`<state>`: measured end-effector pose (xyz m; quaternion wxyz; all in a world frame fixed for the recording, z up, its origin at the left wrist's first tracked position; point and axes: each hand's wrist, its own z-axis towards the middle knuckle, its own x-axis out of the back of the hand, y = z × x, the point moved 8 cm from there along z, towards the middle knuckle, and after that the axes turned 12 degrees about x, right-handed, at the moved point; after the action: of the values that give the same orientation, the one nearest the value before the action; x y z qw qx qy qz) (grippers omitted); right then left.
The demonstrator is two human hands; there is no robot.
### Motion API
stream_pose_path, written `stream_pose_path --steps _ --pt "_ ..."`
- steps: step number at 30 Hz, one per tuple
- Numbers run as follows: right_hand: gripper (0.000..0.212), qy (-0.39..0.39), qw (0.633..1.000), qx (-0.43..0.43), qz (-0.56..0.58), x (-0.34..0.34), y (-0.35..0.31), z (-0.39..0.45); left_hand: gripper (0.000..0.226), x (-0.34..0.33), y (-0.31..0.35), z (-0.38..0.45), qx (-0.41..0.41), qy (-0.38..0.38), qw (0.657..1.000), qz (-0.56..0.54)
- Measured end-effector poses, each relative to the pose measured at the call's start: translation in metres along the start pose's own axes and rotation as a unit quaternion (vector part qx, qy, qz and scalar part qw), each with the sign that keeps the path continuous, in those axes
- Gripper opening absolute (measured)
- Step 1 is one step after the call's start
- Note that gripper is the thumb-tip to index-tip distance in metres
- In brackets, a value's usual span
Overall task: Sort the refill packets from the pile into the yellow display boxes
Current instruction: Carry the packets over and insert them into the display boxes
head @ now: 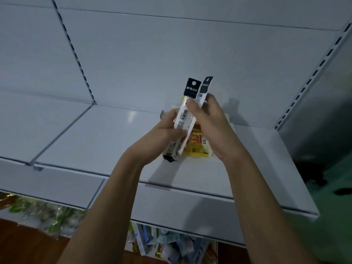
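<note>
Both hands are raised over a white shelf (95, 134). My left hand (163, 130) grips a bundle of long white refill packets (185, 115) with black header tabs, upright and tilted right. My right hand (209, 126) pinches the upper part of the packets, with one packet (204, 88) held slightly apart from the rest. Under the hands a yellow display box (198, 149) sits on the shelf, mostly hidden. A packet end with a black tab (171, 157) hangs out below my left hand.
White back panels and slotted uprights (314, 73) enclose the shelf. Below the shelf edge (190, 191) lies a pile of mixed packets (171, 246), with green-wrapped goods (47, 212) at the lower left. A green floor (333, 187) shows at right.
</note>
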<state>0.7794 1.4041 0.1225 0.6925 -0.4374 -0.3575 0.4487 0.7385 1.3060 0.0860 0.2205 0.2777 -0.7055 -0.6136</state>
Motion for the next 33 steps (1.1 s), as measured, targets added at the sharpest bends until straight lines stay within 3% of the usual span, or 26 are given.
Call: stream_pose_path --steps 4,7,9,11,15,19,24,30,33 --pt "0.018 -0.041 0.999 0.016 -0.030 -0.034 0.005 0.026 0.037 0.016 0.017 0.010 -0.062 0.036 0.992 0.103" --pt "0.033 -0.083 0.995 0.023 -0.060 -0.052 0.006 0.040 0.011 0.055 0.023 0.009 -0.100 0.172 0.977 0.079" --pt "0.038 -0.073 0.991 0.032 -0.105 -0.045 0.012 0.052 0.018 0.090 0.013 0.010 -0.095 0.273 0.955 0.062" --pt "0.030 -0.057 0.981 0.034 -0.185 -0.030 0.026 0.068 0.019 0.112 0.000 0.015 -0.080 0.319 0.943 0.058" --pt "0.033 -0.104 0.924 -0.010 -0.368 -0.009 0.069 0.092 0.011 0.126 -0.017 0.022 -0.085 0.338 0.937 0.029" --pt "0.049 -0.176 0.874 -0.050 -0.449 -0.008 0.089 0.101 0.006 0.125 -0.030 0.022 -0.068 0.364 0.928 0.033" --pt "0.046 -0.175 0.880 -0.086 -0.433 -0.005 0.099 0.105 0.017 0.121 -0.036 0.019 -0.061 0.381 0.922 0.021" --pt "0.050 -0.177 0.878 -0.076 -0.439 -0.005 0.102 0.109 0.012 0.128 -0.030 0.019 -0.075 0.403 0.912 0.017" --pt "0.053 -0.173 0.888 -0.054 -0.422 -0.005 0.099 0.108 0.033 0.130 -0.032 0.021 -0.056 0.420 0.904 0.052"
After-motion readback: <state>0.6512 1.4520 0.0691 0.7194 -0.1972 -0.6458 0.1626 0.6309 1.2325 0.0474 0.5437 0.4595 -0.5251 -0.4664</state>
